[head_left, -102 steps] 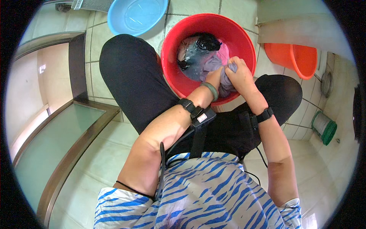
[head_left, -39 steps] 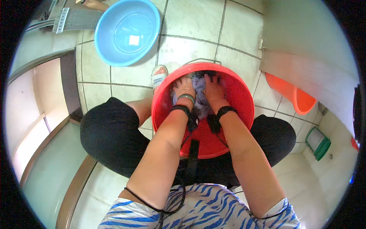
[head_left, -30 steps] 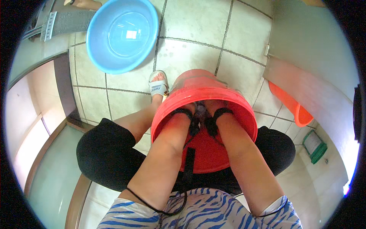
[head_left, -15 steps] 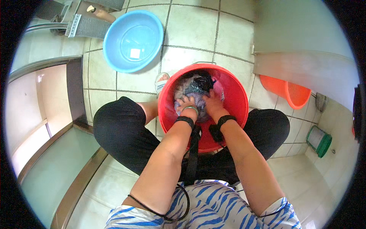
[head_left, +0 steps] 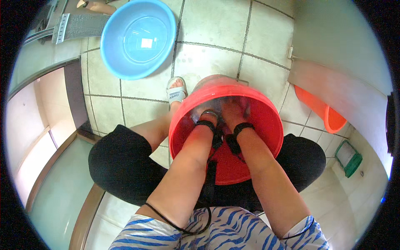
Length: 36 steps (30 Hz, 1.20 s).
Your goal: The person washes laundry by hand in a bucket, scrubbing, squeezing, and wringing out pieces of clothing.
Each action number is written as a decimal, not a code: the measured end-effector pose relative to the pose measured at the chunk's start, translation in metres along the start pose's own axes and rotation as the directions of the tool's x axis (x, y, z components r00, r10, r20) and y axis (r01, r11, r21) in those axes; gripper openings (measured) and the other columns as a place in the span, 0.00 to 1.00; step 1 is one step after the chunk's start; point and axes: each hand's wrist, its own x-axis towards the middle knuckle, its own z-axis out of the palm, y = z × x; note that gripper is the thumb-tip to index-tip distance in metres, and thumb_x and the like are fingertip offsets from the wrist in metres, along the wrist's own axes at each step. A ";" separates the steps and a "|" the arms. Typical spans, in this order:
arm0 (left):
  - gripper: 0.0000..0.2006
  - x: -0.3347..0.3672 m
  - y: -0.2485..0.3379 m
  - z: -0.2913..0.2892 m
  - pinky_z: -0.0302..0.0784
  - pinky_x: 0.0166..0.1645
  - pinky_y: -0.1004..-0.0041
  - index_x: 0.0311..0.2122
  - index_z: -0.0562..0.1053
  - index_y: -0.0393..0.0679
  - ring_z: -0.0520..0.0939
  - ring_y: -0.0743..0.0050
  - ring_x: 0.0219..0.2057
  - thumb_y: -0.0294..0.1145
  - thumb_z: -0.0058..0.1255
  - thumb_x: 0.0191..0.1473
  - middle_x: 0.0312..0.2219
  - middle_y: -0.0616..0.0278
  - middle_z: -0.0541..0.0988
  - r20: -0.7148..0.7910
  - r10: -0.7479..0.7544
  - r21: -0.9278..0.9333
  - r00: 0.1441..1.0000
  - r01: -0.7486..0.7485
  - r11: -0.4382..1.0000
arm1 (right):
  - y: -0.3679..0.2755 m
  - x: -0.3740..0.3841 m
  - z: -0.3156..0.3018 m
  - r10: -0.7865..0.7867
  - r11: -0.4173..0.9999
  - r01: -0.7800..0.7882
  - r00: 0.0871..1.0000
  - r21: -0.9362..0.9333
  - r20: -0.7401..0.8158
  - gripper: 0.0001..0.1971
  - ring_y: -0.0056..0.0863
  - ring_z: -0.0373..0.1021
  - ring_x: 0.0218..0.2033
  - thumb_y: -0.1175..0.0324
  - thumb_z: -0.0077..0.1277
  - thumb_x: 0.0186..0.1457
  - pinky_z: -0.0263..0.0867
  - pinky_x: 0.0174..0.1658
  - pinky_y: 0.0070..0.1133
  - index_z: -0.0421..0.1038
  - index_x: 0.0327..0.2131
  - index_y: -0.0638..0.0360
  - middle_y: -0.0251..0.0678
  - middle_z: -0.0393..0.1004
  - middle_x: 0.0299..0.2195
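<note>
A red bucket (head_left: 227,177) stands between my knees, its mouth tipped toward me. Both my forearms reach down inside it. My left hand (head_left: 205,111), with a bangle and a black band at the wrist, is deep in the bucket; its fingers are lost in shadow behind the rim. Beside it, my right hand (head_left: 232,109) also reaches in, a black band round its wrist, its fingers too dark to make out. The bucket's contents are mostly hidden by the near wall and the shade.
A light blue basin (head_left: 139,62) sits on the tiled floor ahead to the left, beside a pump bottle (head_left: 96,7). An orange-red container (head_left: 333,120) lies by the right wall, with a green-and-white container (head_left: 349,158) nearer me. My sandalled foot (head_left: 176,89) is left of the bucket.
The bucket has tilted toward me and its far side has risen. My hands have gone deeper, and the wet dark and pale cloth seen around them before is now hidden.
</note>
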 end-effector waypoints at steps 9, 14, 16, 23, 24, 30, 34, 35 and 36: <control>0.22 0.009 -0.024 0.013 0.65 0.48 0.57 0.48 0.69 0.52 0.70 0.64 0.50 0.40 0.53 0.45 0.50 0.64 0.69 -0.075 -0.429 -0.355 0.900 0.378 0.855 | -0.029 -0.026 -0.050 -0.030 0.996 0.032 0.999 -0.082 0.027 0.19 0.47 0.61 0.50 0.69 0.40 0.49 0.56 0.54 0.33 0.64 0.47 0.56 0.55 0.61 0.49; 0.17 -0.017 -0.055 -0.012 0.68 0.49 0.62 0.43 0.73 0.44 0.72 0.58 0.48 0.30 0.48 0.45 0.46 0.54 0.71 -0.182 -0.245 -0.191 0.952 0.210 0.959 | -0.045 -0.039 -0.067 0.038 0.981 -0.062 0.991 0.184 0.132 0.17 0.46 0.65 0.46 0.71 0.42 0.45 0.61 0.48 0.33 0.65 0.43 0.55 0.52 0.67 0.43; 0.16 -0.060 -0.001 -0.053 0.68 0.50 0.64 0.43 0.72 0.44 0.72 0.58 0.48 0.31 0.43 0.48 0.47 0.53 0.69 -0.141 -0.257 -0.153 0.956 0.235 0.960 | -0.016 -0.062 -0.074 0.089 0.957 -0.118 0.989 0.265 0.122 0.18 0.44 0.67 0.43 0.70 0.45 0.44 0.63 0.45 0.35 0.64 0.42 0.55 0.49 0.69 0.41; 0.13 -0.124 0.028 -0.064 0.68 0.44 0.58 0.41 0.72 0.51 0.70 0.57 0.44 0.31 0.41 0.49 0.38 0.55 0.73 -0.639 -0.095 0.191 0.763 0.277 0.942 | -0.045 -0.073 -0.104 0.068 0.994 -0.064 0.997 0.089 -0.037 0.17 0.44 0.66 0.44 0.69 0.46 0.46 0.63 0.46 0.35 0.65 0.43 0.53 0.46 0.67 0.43; 0.13 -0.117 0.021 -0.053 0.67 0.44 0.56 0.41 0.72 0.51 0.68 0.57 0.44 0.30 0.41 0.49 0.39 0.56 0.71 -0.676 -0.109 0.161 0.729 0.290 0.943 | -0.048 -0.072 -0.100 0.048 0.994 -0.041 0.996 0.098 -0.073 0.20 0.45 0.65 0.46 0.69 0.47 0.45 0.62 0.47 0.35 0.63 0.45 0.51 0.45 0.65 0.45; 0.17 -0.046 -0.006 -0.003 0.61 0.50 0.51 0.48 0.63 0.56 0.58 0.51 0.53 0.34 0.40 0.51 0.52 0.58 0.57 -0.509 -0.454 -0.151 0.731 0.444 0.883 | -0.042 -0.045 -0.045 -0.022 0.999 0.018 0.997 -0.047 -0.075 0.20 0.48 0.60 0.47 0.67 0.35 0.53 0.60 0.49 0.34 0.60 0.51 0.43 0.48 0.60 0.47; 0.18 -0.001 -0.022 0.009 0.57 0.51 0.48 0.49 0.64 0.56 0.56 0.47 0.54 0.34 0.39 0.51 0.55 0.57 0.54 -0.325 -0.483 -0.238 0.813 0.424 0.874 | -0.020 -0.023 -0.031 0.000 0.995 -0.004 0.999 0.102 0.039 0.20 0.48 0.58 0.49 0.66 0.38 0.51 0.59 0.50 0.34 0.62 0.50 0.48 0.52 0.57 0.50; 0.18 0.015 -0.033 0.017 0.57 0.51 0.48 0.49 0.64 0.56 0.56 0.47 0.54 0.34 0.39 0.51 0.55 0.57 0.54 -0.307 -0.489 -0.240 0.817 0.430 0.870 | -0.020 -0.013 -0.021 0.000 0.994 -0.006 0.998 0.105 0.058 0.20 0.48 0.58 0.49 0.66 0.38 0.51 0.59 0.50 0.34 0.62 0.50 0.48 0.52 0.57 0.50; 0.18 0.029 -0.053 0.026 0.59 0.51 0.50 0.49 0.65 0.55 0.58 0.48 0.54 0.34 0.39 0.51 0.54 0.56 0.56 -0.337 -0.525 -0.271 0.782 0.453 0.849 | -0.024 0.003 -0.004 0.031 0.993 -0.024 0.998 0.117 -0.061 0.19 0.49 0.58 0.50 0.64 0.39 0.51 0.59 0.49 0.34 0.63 0.48 0.50 0.52 0.56 0.51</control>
